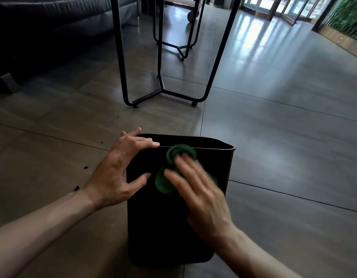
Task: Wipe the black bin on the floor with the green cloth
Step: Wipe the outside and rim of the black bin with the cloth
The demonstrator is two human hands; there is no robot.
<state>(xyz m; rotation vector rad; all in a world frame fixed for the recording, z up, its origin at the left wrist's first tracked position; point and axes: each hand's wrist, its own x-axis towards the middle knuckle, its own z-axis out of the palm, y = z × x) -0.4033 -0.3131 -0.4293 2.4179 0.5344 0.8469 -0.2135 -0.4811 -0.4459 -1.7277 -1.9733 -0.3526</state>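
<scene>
The black bin lies tilted on the floor, its open mouth facing away from me and one flat side turned up. My left hand grips the bin's left edge near the rim, fingers curled over the top. A crumpled green cloth rests on the bin's upper side close to the rim. My right hand presses flat on that cloth with fingers spread; the hand is motion-blurred and covers most of the cloth.
Black metal table legs stand on the grey tiled floor just beyond the bin. A dark sofa fills the far left. Small dark crumbs lie on the floor to the left. Open floor stretches to the right.
</scene>
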